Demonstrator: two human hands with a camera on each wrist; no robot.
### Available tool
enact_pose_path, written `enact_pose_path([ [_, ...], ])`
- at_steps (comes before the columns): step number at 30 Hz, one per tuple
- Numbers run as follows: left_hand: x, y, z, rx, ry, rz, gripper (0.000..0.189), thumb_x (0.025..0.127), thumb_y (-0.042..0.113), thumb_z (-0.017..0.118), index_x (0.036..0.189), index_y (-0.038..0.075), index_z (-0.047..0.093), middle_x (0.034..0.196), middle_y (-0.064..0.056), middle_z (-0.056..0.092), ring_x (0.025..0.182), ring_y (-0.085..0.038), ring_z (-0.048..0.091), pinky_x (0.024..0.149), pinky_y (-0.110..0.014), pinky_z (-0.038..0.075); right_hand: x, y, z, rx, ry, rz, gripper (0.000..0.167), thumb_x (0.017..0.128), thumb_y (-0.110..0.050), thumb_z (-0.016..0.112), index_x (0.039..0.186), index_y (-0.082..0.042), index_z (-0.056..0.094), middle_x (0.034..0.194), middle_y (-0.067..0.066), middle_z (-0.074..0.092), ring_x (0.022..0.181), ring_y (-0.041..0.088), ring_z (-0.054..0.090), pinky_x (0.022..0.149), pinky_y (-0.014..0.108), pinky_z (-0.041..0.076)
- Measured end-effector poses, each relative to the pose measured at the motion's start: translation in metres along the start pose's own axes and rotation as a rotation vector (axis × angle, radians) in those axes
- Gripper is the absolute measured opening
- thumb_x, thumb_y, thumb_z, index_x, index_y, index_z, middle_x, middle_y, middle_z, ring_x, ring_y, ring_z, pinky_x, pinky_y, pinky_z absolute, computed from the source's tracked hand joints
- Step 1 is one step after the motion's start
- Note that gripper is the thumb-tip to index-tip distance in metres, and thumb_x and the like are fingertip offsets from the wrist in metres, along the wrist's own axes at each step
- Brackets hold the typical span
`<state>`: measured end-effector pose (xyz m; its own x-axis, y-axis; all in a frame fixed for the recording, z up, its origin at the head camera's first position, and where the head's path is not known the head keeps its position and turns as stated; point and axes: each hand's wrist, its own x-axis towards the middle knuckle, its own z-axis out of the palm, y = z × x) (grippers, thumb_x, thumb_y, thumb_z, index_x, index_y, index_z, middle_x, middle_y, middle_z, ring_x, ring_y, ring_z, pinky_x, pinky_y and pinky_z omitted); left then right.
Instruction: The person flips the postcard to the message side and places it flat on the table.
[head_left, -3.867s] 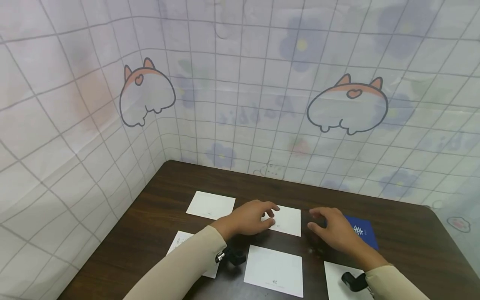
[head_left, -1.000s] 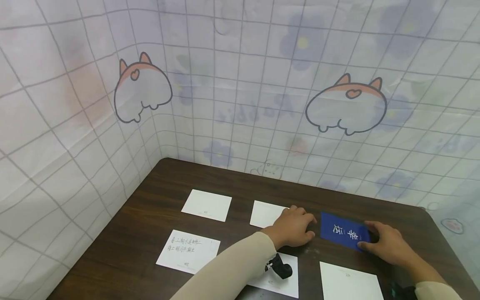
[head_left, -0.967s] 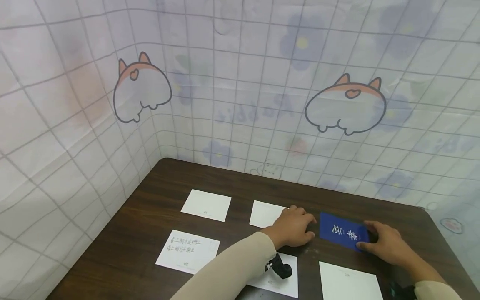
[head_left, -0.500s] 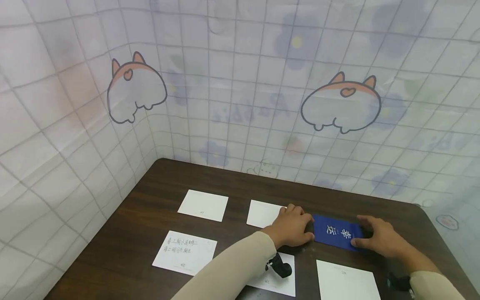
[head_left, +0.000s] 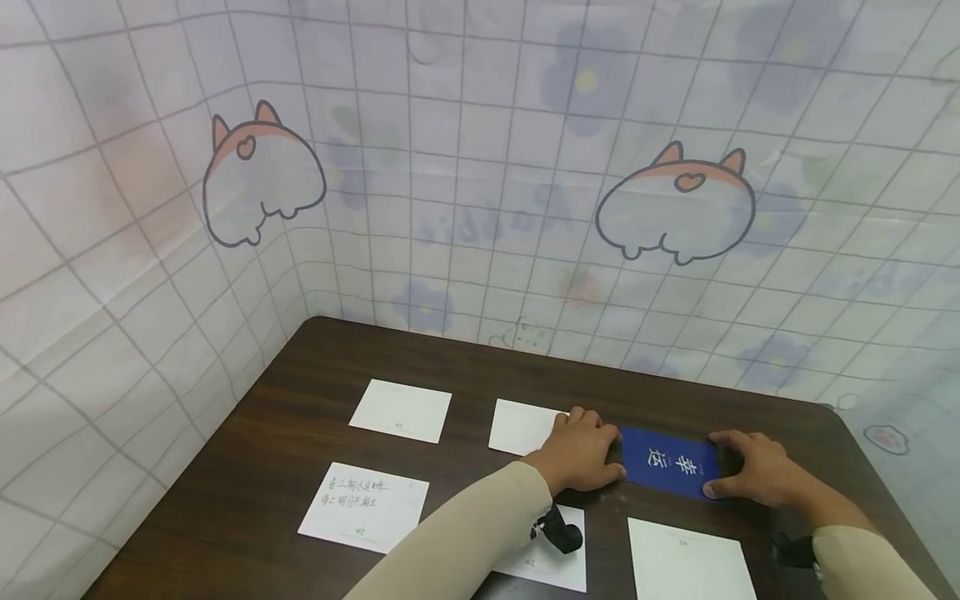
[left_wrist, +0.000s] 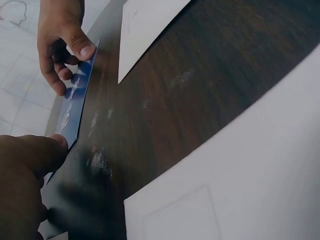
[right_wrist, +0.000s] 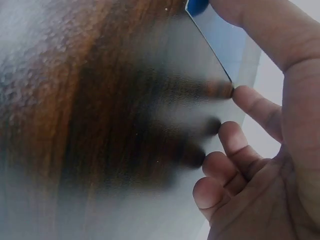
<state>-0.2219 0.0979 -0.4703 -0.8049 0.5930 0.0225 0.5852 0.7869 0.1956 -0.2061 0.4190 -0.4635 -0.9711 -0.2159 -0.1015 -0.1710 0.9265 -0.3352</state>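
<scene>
A blue card point(head_left: 663, 462) with white characters lies flat on the dark wooden table, at the right of the back row. My left hand point(head_left: 579, 452) holds its left end, with thumb and fingertips at the two left corners. The right hand point(head_left: 761, 471) grips the opposite end; its thumb lies on the near right corner and the index fingertip meets the far one. In the left wrist view the left thumb point(left_wrist: 59, 142) touches the end of the card. Part of a white card point(head_left: 521, 427) is hidden under my left hand.
A blank white card point(head_left: 401, 410) lies at the back left. In front are a card with handwritten lines point(head_left: 360, 508), another white card point(head_left: 551, 560) partly covered by my left wrist, and one more point(head_left: 690, 560) at the right. A patterned curtain point(head_left: 465, 167) closes off the table's far edge.
My left hand has gone right, from the middle back card to the blue card. The right hand has taken the blue card's right end, and the card has shifted slightly left towards the left hand.
</scene>
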Motion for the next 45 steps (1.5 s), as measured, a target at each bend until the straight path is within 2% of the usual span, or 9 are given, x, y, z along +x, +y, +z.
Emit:
enact_pose_path([
  [5, -0.001, 0.001, -0.001, 0.015, 0.005, -0.006, 0.05, 0.096, 0.06, 0.061, 0.138, 0.034, 0.06, 0.134, 0.006, 0.055, 0.125, -0.015, 0.044, 0.099, -0.037, 0.037, 0.003, -0.003, -0.002, 0.016, -0.023, 0.006, 0.086, 0.07, -0.045, 0.092, 0.132, 0.003, 0.056, 0.128, 0.037, 0.05, 0.119, 0.065, 0.037, 0.089, 0.081, 0.031],
  [9, -0.003, 0.002, -0.003, 0.012, 0.007, -0.008, 0.051, 0.096, 0.06, 0.062, 0.139, 0.032, 0.06, 0.133, 0.006, 0.055, 0.123, -0.015, 0.044, 0.099, -0.037, 0.037, 0.005, -0.005, -0.004, 0.017, -0.038, 0.018, 0.088, 0.068, -0.045, 0.093, 0.13, 0.004, 0.055, 0.125, 0.035, 0.052, 0.116, 0.061, 0.041, 0.091, 0.079, 0.033],
  [14, -0.003, 0.002, -0.004, -0.004, 0.011, -0.027, 0.057, 0.095, 0.059, 0.063, 0.143, 0.029, 0.056, 0.132, 0.006, 0.056, 0.123, -0.015, 0.045, 0.099, -0.037, 0.037, 0.005, -0.006, -0.003, 0.046, 0.002, -0.029, 0.088, 0.064, -0.038, 0.097, 0.124, 0.006, 0.05, 0.119, 0.031, 0.057, 0.111, 0.053, 0.051, 0.091, 0.07, 0.039],
  [18, 0.0, 0.003, -0.001, -0.016, 0.02, -0.042, 0.061, 0.095, 0.059, 0.062, 0.146, 0.026, 0.054, 0.133, 0.005, 0.057, 0.123, -0.015, 0.045, 0.098, -0.037, 0.037, 0.003, -0.008, -0.001, 0.091, 0.023, -0.043, 0.09, 0.061, -0.032, 0.099, 0.123, 0.005, 0.046, 0.118, 0.029, 0.058, 0.112, 0.051, 0.054, 0.091, 0.067, 0.043],
  [26, 0.007, 0.008, 0.007, -0.05, 0.037, -0.052, 0.068, 0.095, 0.061, 0.062, 0.151, 0.027, 0.048, 0.134, 0.006, 0.056, 0.125, -0.016, 0.044, 0.096, -0.038, 0.036, -0.003, -0.008, 0.004, 0.136, 0.034, -0.008, 0.091, 0.065, -0.03, 0.098, 0.125, 0.004, 0.039, 0.115, 0.027, 0.056, 0.104, 0.044, 0.056, 0.086, 0.063, 0.046],
  [32, 0.01, 0.008, 0.01, -0.107, 0.085, -0.045, 0.062, 0.096, 0.054, 0.065, 0.148, 0.025, 0.049, 0.136, 0.008, 0.058, 0.124, -0.015, 0.047, 0.097, -0.037, 0.036, -0.005, -0.009, 0.004, 0.163, 0.044, 0.0, 0.087, 0.07, -0.03, 0.096, 0.126, 0.002, 0.037, 0.108, 0.017, 0.053, 0.096, 0.033, 0.055, 0.081, 0.05, 0.047],
  [36, 0.011, 0.008, 0.009, -0.16, 0.119, -0.038, 0.054, 0.095, 0.047, 0.07, 0.141, 0.023, 0.055, 0.119, 0.014, 0.063, 0.111, -0.009, 0.052, 0.096, -0.033, 0.037, -0.009, -0.013, 0.001, 0.181, 0.074, 0.01, 0.074, 0.078, -0.022, 0.09, 0.126, 0.002, 0.038, 0.101, 0.009, 0.051, 0.09, 0.025, 0.053, 0.075, 0.038, 0.044],
  [40, 0.011, 0.007, 0.007, -0.224, 0.159, -0.022, 0.046, 0.094, 0.04, 0.073, 0.134, 0.021, 0.06, 0.096, 0.021, 0.061, 0.094, -0.003, 0.053, 0.088, -0.029, 0.036, -0.012, -0.016, -0.002, 0.195, 0.121, 0.004, 0.062, 0.085, -0.014, 0.084, 0.126, 0.003, 0.04, 0.098, 0.008, 0.053, 0.087, 0.023, 0.052, 0.07, 0.033, 0.044],
  [45, 0.011, 0.006, 0.005, -0.265, 0.203, 0.001, 0.038, 0.095, 0.031, 0.072, 0.129, 0.02, 0.059, 0.082, 0.024, 0.058, 0.081, 0.001, 0.052, 0.084, -0.028, 0.035, -0.014, -0.017, -0.002, 0.213, 0.142, 0.013, 0.058, 0.09, -0.012, 0.079, 0.129, 0.004, 0.038, 0.097, 0.008, 0.054, 0.084, 0.021, 0.052, 0.068, 0.03, 0.044],
])
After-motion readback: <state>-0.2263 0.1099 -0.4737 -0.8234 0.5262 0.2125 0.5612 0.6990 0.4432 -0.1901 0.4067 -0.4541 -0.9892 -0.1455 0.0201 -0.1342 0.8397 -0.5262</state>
